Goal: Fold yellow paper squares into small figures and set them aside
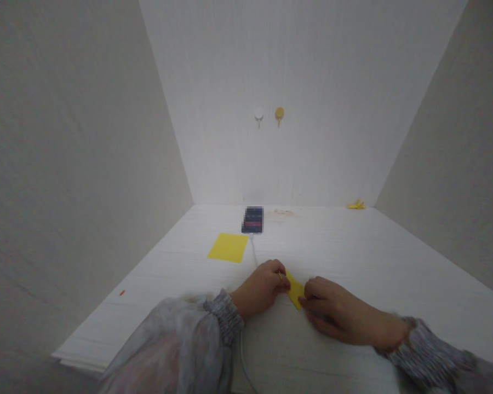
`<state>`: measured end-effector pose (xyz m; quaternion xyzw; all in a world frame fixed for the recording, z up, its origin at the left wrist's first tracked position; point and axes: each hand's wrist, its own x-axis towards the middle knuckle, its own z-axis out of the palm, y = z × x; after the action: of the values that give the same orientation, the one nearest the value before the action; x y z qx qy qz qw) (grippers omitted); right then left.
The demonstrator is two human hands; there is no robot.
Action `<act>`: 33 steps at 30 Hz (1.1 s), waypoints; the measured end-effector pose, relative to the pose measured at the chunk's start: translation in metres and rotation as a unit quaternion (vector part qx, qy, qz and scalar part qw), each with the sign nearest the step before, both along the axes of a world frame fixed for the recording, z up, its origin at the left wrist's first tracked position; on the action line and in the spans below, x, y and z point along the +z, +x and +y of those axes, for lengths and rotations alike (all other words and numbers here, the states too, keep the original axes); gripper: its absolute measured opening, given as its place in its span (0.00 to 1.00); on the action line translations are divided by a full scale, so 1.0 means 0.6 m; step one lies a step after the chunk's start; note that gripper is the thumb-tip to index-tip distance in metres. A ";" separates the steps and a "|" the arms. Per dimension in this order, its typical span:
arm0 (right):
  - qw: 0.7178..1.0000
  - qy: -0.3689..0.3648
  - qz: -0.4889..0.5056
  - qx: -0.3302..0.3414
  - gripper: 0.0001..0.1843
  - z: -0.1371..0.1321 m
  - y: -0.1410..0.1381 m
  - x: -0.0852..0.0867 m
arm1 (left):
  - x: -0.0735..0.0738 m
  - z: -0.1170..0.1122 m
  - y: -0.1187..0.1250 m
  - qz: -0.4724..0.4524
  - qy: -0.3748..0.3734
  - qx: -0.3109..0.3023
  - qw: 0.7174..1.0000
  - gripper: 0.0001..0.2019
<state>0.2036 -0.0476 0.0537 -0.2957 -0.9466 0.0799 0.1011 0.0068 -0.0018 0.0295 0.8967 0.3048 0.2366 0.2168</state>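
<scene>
A small folded piece of yellow paper (294, 290) is between my two hands, just above or on the white table. My left hand (265, 287), with a ring on one finger, pinches its left end. The fingers of my right hand (332, 309) are closed on its right end. Both hands hide parts of the paper, so its full shape does not show. A flat yellow sheet of paper (229, 247) lies on the table beyond my left hand.
A phone (253, 220) lies near the back wall, with a white cable (253, 251) running toward me under my left arm. A small yellow object (356, 204) sits in the back right corner. Two hooks (279, 113) hang on the wall. A red scrap (122, 293) lies at left.
</scene>
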 end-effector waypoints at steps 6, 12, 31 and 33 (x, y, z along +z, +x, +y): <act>0.999 -0.028 0.034 0.023 0.10 -0.021 -0.031 0.009 | 0.005 -0.005 0.001 0.016 0.038 -0.032 0.999 0.11; 0.993 -0.063 0.099 -0.017 0.15 0.012 0.005 -0.001 | 0.002 -0.002 0.001 0.017 0.044 -0.068 0.997 0.10; 0.989 -0.098 0.109 -0.008 0.08 0.008 0.002 -0.016 | -0.003 0.000 -0.005 0.060 0.129 -0.097 0.985 0.10; 0.985 -0.116 0.126 -0.028 0.06 0.007 -0.002 -0.021 | -0.002 -0.001 -0.006 0.064 0.134 -0.101 0.984 0.10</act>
<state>0.2023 -0.0432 0.0414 -0.3194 -0.9019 0.2230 0.1868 0.0029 -0.0023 0.0283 0.9572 0.1915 0.1940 0.0974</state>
